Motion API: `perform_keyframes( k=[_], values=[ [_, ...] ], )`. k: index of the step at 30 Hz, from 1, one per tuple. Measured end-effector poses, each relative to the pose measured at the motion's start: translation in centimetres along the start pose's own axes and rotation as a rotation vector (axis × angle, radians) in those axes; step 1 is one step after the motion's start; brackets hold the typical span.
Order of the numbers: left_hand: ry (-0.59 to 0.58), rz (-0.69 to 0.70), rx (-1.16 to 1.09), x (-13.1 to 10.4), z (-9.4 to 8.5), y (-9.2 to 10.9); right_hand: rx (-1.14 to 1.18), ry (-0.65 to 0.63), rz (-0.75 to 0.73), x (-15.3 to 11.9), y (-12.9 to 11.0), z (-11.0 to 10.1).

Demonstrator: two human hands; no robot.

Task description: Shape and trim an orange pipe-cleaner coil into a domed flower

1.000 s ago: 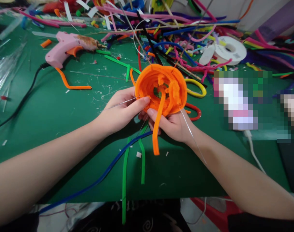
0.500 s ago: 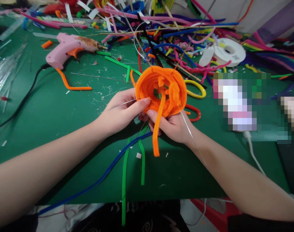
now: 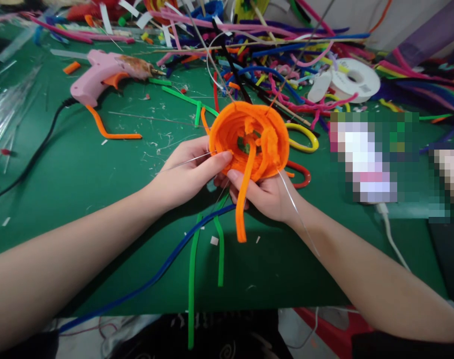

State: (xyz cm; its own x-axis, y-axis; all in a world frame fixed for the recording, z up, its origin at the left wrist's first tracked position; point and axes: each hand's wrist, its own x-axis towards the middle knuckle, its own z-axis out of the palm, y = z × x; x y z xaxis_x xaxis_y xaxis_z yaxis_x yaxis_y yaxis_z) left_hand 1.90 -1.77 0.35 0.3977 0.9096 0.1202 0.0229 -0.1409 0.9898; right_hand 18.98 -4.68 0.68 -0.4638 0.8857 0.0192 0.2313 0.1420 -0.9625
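Note:
An orange bowl-shaped piece (image 3: pixel 221 122) of coiled pipe cleaner faces me with its hollow side, several thin wires sticking out of its rim. My left hand (image 3: pixel 191 172) grips its lower left rim, thumb on the inside. From below, my right hand (image 3: pixel 266 197) holds the bottom edge, its thumb beside the left thumb. An orange strip (image 3: pixel 241 209) hangs out of the hollow over my right fingers. The fingers behind the piece are mostly hidden. A blue pipe cleaner (image 3: pixel 170 257) runs from under the hands to the lower left, crossing green strips (image 3: pixel 192 284).
A pink glue gun (image 3: pixel 95 80) with a black cord lies at left. Loose colourful pipe cleaners (image 3: pixel 271 45) cover the back. A white spool (image 3: pixel 356 82) stands out at back right. Yellow scissor handles (image 3: pixel 305 139) show beside the piece. A blurred-out object (image 3: pixel 365 164) with a cable lies right.

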Motion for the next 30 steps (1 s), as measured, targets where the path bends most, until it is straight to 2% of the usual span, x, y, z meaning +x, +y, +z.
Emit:
perform_keyframes(
  k=[11,18,25,30],
  values=[
    [0.01,0.007,-0.003,-0.1,0.0,0.1,-0.023,0.044,-0.035,0.1,-0.5,0.0],
    [-0.003,0.017,-0.031,-0.1,0.1,0.4,0.035,0.043,0.042,0.2,-0.8,-0.1],
    [-0.033,0.05,-0.096,0.0,0.0,0.4,0.1,0.038,0.034,0.2,-1.1,-0.2],
    [0.02,0.071,-0.1,-0.1,0.0,0.6,0.116,0.112,0.055,0.2,-1.4,0.0]
  ],
)
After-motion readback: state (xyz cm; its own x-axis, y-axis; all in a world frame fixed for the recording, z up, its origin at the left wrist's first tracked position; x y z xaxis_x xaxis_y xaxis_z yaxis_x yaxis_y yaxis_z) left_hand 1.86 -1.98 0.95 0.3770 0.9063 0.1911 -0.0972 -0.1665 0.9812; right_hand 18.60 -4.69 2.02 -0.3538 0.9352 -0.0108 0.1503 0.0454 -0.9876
